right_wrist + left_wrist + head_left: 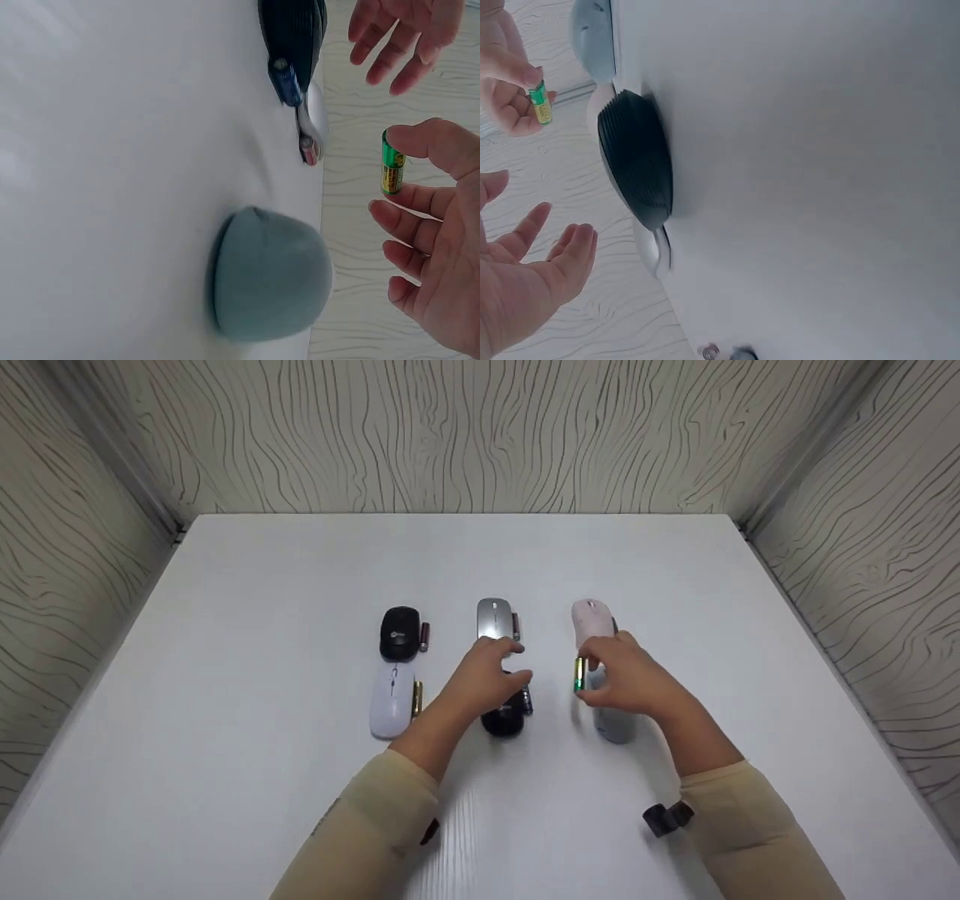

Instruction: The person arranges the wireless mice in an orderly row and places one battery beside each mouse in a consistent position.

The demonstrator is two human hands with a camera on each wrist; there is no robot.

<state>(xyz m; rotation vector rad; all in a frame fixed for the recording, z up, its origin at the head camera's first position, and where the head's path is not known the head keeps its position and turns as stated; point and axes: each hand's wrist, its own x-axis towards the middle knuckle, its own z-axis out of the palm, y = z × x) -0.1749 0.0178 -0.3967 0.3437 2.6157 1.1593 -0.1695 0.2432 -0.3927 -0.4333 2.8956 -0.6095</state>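
Note:
Between thumb and forefinger my right hand [626,675] pinches a green and gold battery [580,674] by its two ends, raised off the table. Under that hand lies a pale blue-grey mouse [616,726], partly covered in the head view; the right wrist view shows its rounded end. My left hand [489,676] hovers over a black mouse [503,723] with its fingers apart and nothing between them. A dark blue battery [286,82] lies beside that black mouse. Just beyond my left hand is a silver mouse [493,615] with a red battery [516,625] at its side.
A pink mouse [592,619] lies beyond my right hand, a dark battery partly hidden beside it. On the left, a black mouse [399,633] has a dark red battery [425,636] next to it, and a white mouse [391,701] a gold battery [418,699]. All are on a white table [225,660].

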